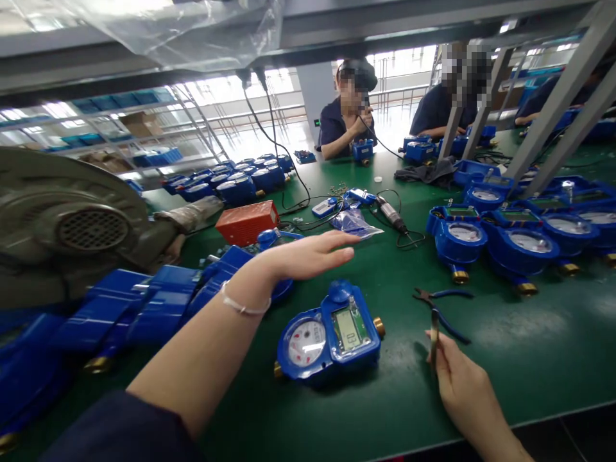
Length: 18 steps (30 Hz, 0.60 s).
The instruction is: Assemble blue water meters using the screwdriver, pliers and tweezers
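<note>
A blue water meter (332,337) with a round dial and a lit digital display lies face up on the green table, its brass ends pointing left and right. Above and behind it, my left hand (312,255) is stretched flat with fingers extended, holding nothing. To the right of the meter, my right hand (464,385) pinches slim metal tweezers (434,333), seen nearly edge-on. Just beyond their tip lie pliers (450,321) with dark blue handles. Under my left arm, more blue meters and lids (163,298) crowd together, partly hidden.
A large grey-green blower (62,218) stands at left. An orange-red box (248,221), a plastic bag (356,221) and a corded screwdriver (391,215) lie behind the meter. Open meters (520,240) line the right. Co-workers sit opposite; metal posts rise at right.
</note>
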{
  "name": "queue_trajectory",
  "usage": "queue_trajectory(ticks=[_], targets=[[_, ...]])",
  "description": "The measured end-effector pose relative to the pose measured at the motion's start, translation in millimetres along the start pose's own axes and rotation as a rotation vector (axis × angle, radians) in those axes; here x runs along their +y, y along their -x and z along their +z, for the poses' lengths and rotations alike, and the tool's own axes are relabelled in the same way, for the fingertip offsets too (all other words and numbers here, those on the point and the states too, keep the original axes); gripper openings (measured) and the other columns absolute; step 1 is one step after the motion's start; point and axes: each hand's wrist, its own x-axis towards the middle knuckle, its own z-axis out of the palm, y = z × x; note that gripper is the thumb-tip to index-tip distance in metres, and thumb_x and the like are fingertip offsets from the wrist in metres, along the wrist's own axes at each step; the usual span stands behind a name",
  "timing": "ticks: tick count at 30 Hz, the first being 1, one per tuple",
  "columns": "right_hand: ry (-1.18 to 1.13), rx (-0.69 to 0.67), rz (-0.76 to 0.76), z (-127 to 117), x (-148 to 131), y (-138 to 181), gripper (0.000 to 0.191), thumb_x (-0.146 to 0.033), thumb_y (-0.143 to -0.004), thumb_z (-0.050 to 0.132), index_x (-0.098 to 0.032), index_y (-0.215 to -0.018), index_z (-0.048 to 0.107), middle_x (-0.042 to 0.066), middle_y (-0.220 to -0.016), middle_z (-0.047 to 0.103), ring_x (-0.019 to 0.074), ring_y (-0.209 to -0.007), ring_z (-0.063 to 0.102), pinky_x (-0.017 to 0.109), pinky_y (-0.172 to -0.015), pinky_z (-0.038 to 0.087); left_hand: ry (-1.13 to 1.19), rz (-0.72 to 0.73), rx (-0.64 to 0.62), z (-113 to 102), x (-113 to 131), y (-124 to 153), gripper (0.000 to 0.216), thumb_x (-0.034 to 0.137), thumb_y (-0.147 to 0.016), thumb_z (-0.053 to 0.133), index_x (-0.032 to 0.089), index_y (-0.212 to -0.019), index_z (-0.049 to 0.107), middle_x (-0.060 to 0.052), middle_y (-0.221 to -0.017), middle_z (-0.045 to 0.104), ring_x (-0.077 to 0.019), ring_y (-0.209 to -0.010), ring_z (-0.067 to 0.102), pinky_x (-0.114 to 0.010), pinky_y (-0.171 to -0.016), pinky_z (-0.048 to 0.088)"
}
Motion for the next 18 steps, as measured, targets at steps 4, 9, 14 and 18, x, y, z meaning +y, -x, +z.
queue_trajectory(ticks=[4, 9, 14, 18], targets=[[0.05, -0.087, 0.005, 2, 1, 5, 0.033, -0.032, -0.095, 0.034, -0.017, -0.115, 0.055, 0.008, -0.099, 0.07, 0.0206, -0.087, 0.069, 0.033, -0.073, 0.057, 0.835, -0.276, 0.055, 52, -23, 70, 0.054, 0.056, -0.086, 0.044, 0.023, -0.129, 0.05, -0.008, -0.135, 0.052, -0.0229, -0.124, 0.045, -0.033, -0.105, 0.032], [0.1, -0.123, -0.038, 8, 4, 7, 0.033, -0.033, -0.095, 0.034, -0.018, -0.115, 0.056, 0.008, -0.104, 0.069, 0.0207, -0.092, 0.067, 0.034, -0.077, 0.055, 1.059, -0.313, 0.011, 97, -29, 96, 0.067, 0.058, -0.081, 0.052, 0.017, -0.132, 0.044, -0.016, -0.121, 0.061, -0.0277, -0.105, 0.06, -0.038, -0.086, 0.049], [0.176, -0.045, -0.078, 11, 6, 9, 0.03, -0.034, -0.094, 0.038, -0.018, -0.109, 0.058, 0.008, -0.096, 0.068, 0.0203, -0.088, 0.065, 0.033, -0.076, 0.052, 1.3, -0.336, -0.059, 102, -20, 102, 0.077, 0.038, -0.069, 0.075, 0.018, -0.134, 0.039, -0.015, -0.12, 0.061, -0.0258, -0.101, 0.063, -0.034, -0.086, 0.049], [0.247, -0.006, -0.088, 16, 7, 6, 0.027, -0.034, -0.094, 0.041, -0.019, -0.104, 0.061, 0.008, -0.091, 0.066, 0.0218, -0.084, 0.062, 0.037, -0.077, 0.049, 1.413, -0.402, -0.079, 110, -16, 104, 0.074, 0.036, -0.067, 0.075, 0.014, -0.13, 0.043, -0.016, -0.119, 0.062, -0.0291, -0.105, 0.061, -0.036, -0.091, 0.047]])
